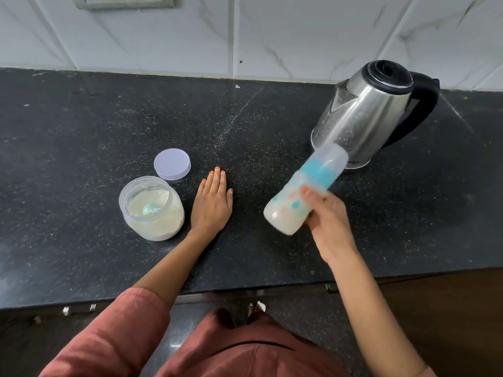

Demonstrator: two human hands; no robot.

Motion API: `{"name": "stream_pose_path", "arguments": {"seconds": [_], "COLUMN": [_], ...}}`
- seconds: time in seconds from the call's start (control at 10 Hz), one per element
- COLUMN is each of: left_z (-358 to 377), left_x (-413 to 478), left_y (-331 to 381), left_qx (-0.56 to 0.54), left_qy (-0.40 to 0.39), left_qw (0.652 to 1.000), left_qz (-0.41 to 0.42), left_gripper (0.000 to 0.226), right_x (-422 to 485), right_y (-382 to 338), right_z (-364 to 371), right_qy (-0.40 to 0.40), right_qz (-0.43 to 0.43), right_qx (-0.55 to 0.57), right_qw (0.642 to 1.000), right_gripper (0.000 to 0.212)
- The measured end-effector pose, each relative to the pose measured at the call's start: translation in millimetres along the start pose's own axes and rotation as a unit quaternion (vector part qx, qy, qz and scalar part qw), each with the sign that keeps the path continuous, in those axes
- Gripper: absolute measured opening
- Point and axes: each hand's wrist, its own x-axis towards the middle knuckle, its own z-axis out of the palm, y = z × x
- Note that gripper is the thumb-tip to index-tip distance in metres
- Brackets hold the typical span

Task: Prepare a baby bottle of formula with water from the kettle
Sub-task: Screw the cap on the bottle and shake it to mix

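Observation:
My right hand (pixel 328 216) grips a baby bottle (pixel 294 200) above the counter. The bottle is tilted, its capped top pointing up and right toward the kettle, and it is motion-blurred. It has a blue collar, a clear cap and milky white liquid inside. My left hand (pixel 211 204) lies flat on the black counter, fingers straight, holding nothing. Just left of it stands an open clear jar of formula powder (pixel 152 210) with a pale green scoop inside. A steel kettle (pixel 364 115) with a black lid and handle stands at the back right.
The jar's white lid (pixel 172 164) lies flat on the counter behind the jar. The black stone counter (pixel 81 131) runs to a white tiled wall (pixel 272 36) at the back. Its front edge crosses the lower part of the view.

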Motion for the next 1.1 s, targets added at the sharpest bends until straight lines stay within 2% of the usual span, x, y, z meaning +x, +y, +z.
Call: {"name": "stream_pose_path", "arguments": {"seconds": [0.1, 0.2, 0.3, 0.4, 0.5, 0.6, 0.7, 0.8, 0.9, 1.0, 1.1], "left_z": [0, 1, 1, 1, 0, 1, 0, 0, 0, 1, 0], "left_x": [-1, 0, 0, 0, 0, 0, 0, 0, 0, 0, 0], "left_y": [0, 0, 0, 0, 0, 0, 0, 0, 0, 0, 0], "left_qx": [0.005, 0.003, 0.005, 0.002, 0.004, 0.006, 0.005, 0.004, 0.008, 0.007, 0.004], "left_qy": [0.002, 0.001, -0.003, 0.001, 0.001, 0.0, -0.003, 0.0, -0.003, -0.004, -0.007], "left_qw": [1.0, 1.0, 1.0, 1.0, 1.0, 1.0, 1.0, 1.0, 1.0, 1.0, 1.0], "left_qz": [0.001, 0.001, 0.0, 0.001, 0.003, 0.003, 0.002, 0.003, 0.001, 0.0, 0.0], "left_gripper": [0.052, 0.052, 0.052, 0.052, 0.052, 0.052, 0.052, 0.052, 0.052, 0.052, 0.052], "right_x": [12, 8, -4, 1, 13, 9, -3, 4, 14, 6, 1], "right_y": [-6, 4, 16, 10, 0, 8, 16, 9, 4, 15, 18], "right_z": [2, 7, 5, 2, 3, 5, 4, 1, -1, 1, -2], "right_qy": [0.089, 0.079, 0.009, 0.03, 0.1, 0.082, 0.006, 0.036, 0.099, 0.042, -0.001], "right_qz": [-0.036, 0.0, 0.077, 0.045, 0.003, 0.021, 0.043, 0.024, -0.014, 0.027, 0.048], "right_qx": [0.162, 0.089, -0.066, 0.003, 0.174, 0.083, -0.106, 0.028, 0.145, -0.005, -0.107], "right_qw": [0.982, 0.993, 0.995, 0.999, 0.98, 0.993, 0.993, 0.999, 0.984, 0.999, 0.993], "right_gripper": [0.018, 0.013, 0.015, 0.021, 0.016, 0.012, 0.016, 0.02, 0.015, 0.014, 0.022]}}
